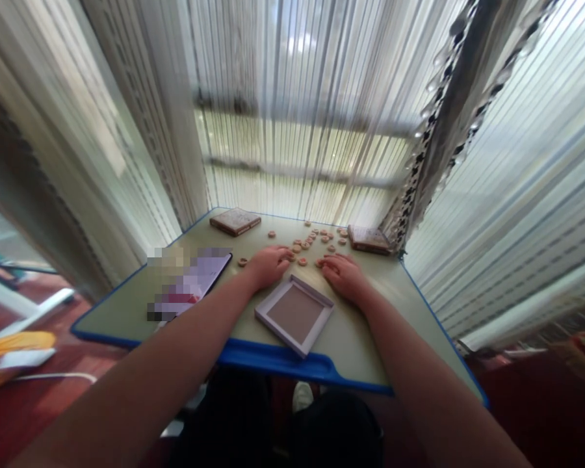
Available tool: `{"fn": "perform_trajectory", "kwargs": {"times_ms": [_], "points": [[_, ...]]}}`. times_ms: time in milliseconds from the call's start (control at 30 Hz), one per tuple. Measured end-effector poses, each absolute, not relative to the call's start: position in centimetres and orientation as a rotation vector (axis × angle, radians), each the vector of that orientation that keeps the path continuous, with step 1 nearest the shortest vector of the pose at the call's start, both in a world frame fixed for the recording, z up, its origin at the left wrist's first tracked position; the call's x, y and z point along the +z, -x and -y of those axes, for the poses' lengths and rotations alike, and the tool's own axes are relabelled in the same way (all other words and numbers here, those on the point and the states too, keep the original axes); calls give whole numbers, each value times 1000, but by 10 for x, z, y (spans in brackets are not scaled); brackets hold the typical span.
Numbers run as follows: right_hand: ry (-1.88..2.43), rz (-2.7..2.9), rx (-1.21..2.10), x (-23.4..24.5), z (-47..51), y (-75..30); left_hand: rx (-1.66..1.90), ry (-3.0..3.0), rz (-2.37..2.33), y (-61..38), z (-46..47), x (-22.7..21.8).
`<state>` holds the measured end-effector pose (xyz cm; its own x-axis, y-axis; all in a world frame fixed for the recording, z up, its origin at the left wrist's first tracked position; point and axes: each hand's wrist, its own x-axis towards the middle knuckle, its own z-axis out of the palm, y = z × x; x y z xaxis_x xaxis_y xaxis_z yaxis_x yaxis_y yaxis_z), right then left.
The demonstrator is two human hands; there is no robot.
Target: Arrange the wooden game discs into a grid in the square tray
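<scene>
Several small round wooden pieces [305,245] lie scattered on the far middle of the pale table [392,302]. My left hand [270,265] rests palm down at the near edge of the scatter, its fingertips at one piece [291,257]. Opposite it, my right hand [342,274] lies with fingers spread, the fingertips touching another wooden piece [320,263]. Neither hand shows a piece lifted off the table; the undersides of the fingers are hidden. Below and between the hands sits a shallow open square box [295,312], pale-rimmed with a brown inside.
A flat brown box [234,221] stands at the table's far left, and a similar box [369,238] at the far right. A phone or tablet [195,284], partly pixelated, lies left of my left arm. String curtains [302,149] hang beyond the table's blue edge.
</scene>
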<state>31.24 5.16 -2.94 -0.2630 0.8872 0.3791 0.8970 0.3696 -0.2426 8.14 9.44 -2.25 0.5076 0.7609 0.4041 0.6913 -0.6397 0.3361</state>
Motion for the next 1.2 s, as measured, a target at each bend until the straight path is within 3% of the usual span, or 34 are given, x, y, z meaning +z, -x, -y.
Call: {"fn": "perform_trajectory", "kwargs": {"times_ms": [167,400,900,1067,1200], "points": [[1431,2111,-91,-27,-50,-312,912,-2712,-1217,-84,-79,-7],[1379,2151,-94,-24,-46,-305,712,-2741,-998,-93,-65,-8],[1446,2098,-89,-26,-49,-305,801,-2550,-1273,-92,-77,-12],[1406,2056,20,-28,-49,-303,989,-2503,-1315,-88,-87,-14],[1446,2015,-86,-24,-47,-304,1098,-2399,-1455,-84,-95,-17]]}}
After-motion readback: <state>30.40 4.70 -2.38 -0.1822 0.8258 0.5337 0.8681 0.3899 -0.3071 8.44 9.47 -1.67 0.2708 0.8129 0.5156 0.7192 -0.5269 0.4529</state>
